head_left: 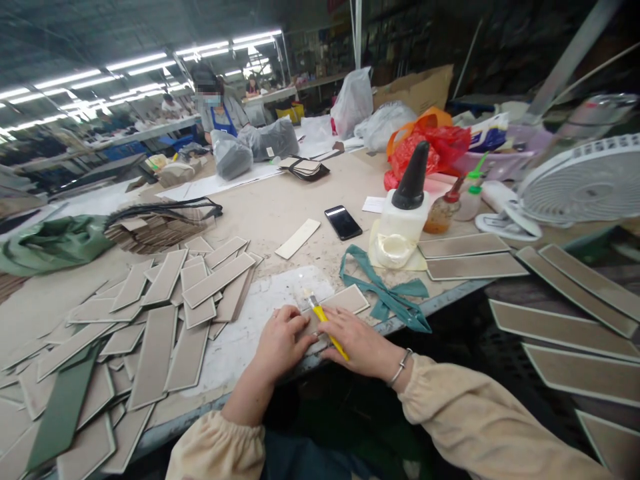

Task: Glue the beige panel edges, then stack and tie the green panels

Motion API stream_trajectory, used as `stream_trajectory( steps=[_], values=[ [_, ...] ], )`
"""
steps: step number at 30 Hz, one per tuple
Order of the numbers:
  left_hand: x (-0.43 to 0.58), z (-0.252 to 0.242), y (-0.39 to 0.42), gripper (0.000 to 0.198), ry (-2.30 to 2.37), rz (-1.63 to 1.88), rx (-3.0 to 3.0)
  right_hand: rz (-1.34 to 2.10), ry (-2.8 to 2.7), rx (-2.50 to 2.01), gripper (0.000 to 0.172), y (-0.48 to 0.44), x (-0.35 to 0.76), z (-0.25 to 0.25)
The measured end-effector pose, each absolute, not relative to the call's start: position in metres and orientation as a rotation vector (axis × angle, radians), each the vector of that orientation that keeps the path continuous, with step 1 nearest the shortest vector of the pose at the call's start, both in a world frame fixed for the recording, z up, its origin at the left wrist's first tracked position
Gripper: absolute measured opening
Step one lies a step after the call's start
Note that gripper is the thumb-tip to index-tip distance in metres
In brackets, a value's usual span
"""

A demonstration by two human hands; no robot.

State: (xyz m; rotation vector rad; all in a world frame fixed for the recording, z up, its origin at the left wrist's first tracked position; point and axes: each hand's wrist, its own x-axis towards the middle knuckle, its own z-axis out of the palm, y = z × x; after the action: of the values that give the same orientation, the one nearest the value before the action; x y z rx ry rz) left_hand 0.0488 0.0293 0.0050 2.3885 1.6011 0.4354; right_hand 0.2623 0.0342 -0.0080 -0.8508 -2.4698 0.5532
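Observation:
My right hand [356, 340] is closed around a brush [320, 312] with a yellow handle, its bristles pointing away from me. Under that hand lies a flat beige panel [353, 299] with a pale border, near the table's front edge. My left hand [283, 339], fingers curled, grips the panel's left part, which is mostly hidden by both hands. A white, glue-smeared sheet [240, 343] spreads beneath. To the left is a loose heap of similar panels [155, 357], with one green piece [65, 407] among them.
A teal strap [383, 290] and a white bottle with a black cone top [405, 213] stand to the right. Beyond are a phone [343, 222], a pale strip [298, 239] and a fan [583, 180]. More panels [565, 327] lie right. A co-worker [220, 110] is at the back.

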Motion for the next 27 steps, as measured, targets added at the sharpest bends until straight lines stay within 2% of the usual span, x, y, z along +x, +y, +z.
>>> stream_trajectory(
  steps=[7,11,14,17,21,27],
  values=[
    [0.050,0.004,0.028,0.023,1.633,0.437,2.385,0.415,-2.399,-1.102,0.037,0.049,0.295,-0.016],
    [0.048,0.007,0.028,0.035,1.677,0.475,2.289,0.362,-2.418,-1.137,0.037,0.052,0.301,-0.019],
    [0.036,0.010,0.033,0.033,1.769,0.586,2.072,0.360,-2.433,-1.124,0.037,0.054,0.302,-0.022],
    [0.024,0.012,0.037,0.040,1.885,0.627,1.915,0.345,-2.448,-1.092,0.035,0.057,0.302,-0.023],
    [0.028,0.010,0.036,0.028,1.861,0.504,1.974,0.305,-2.482,-1.076,0.034,0.059,0.301,-0.022],
    [0.052,0.010,0.036,0.055,1.900,0.290,1.883,0.226,-2.472,-1.027,0.036,0.064,0.307,-0.036]
  ],
)
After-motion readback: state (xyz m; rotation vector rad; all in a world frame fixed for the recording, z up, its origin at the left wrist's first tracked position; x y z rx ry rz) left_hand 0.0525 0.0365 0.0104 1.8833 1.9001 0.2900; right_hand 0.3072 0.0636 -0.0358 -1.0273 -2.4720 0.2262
